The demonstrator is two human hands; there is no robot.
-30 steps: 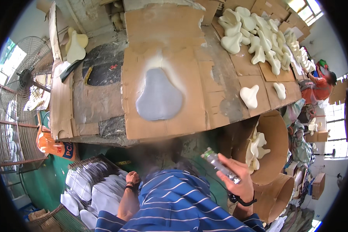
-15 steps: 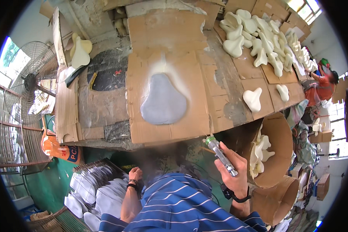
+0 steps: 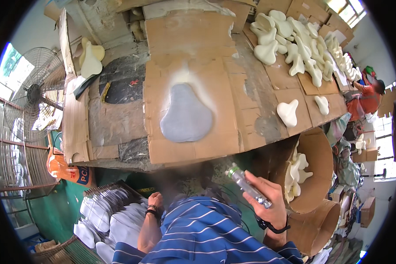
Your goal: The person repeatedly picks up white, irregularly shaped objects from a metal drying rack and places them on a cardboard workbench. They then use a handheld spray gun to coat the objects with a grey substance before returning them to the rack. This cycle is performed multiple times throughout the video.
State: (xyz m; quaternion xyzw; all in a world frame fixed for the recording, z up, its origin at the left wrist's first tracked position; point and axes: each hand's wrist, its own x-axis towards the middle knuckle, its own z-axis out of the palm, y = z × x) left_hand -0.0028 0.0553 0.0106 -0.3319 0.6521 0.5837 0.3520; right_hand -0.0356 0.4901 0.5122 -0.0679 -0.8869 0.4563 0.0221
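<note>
Presently, the grey pad (image 3: 186, 115) lies flat on the cardboard (image 3: 227, 108), in the middle of the worktop (image 3: 114, 119), and no hand touches it. A pale haze is on the cardboard around its far end and right side, so I judge that some spraying is done here; whether the pad's own face is fully covered, I cannot tell. The right hand (image 3: 268, 199) has its grip closed around the tool (image 3: 247, 184), which points to the far left and is apart from the worktop. The left hand (image 3: 155, 199) is at the near left, its fingers curled; I cannot tell whether its grip has hold of anything.

No foam piece sits on the pad. A heap (image 3: 301, 46) of such pieces is at the far right, and more are inside the box (image 3: 319, 165). The rack (image 3: 104, 188) at the near left holds many pale pads (image 3: 130, 229). Much work seems left, though which pads are finished is not clear.
</note>
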